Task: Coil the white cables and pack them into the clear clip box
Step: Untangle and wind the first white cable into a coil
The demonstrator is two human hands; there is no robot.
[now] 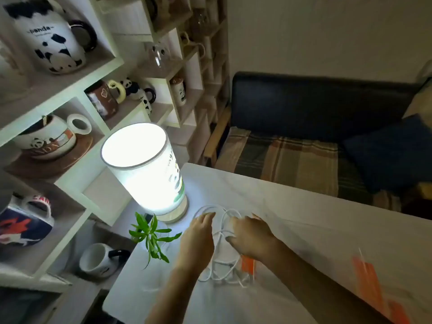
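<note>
White cables lie in loose loops on the white table, just right of the lamp. My left hand rests flat with fingers stretched out over the left side of the loops. My right hand has its fingers curled around cable strands at the top of the loops. The clear clip box, with an orange clip showing, sits under my right wrist with cable lying partly in or over it; my forearm hides most of it.
A lit cylindrical lamp stands at the table's left corner, with a small green plant in front of it. Shelves of mugs fill the left. A blurred orange-clipped piece lies on the right. A dark sofa is beyond the table.
</note>
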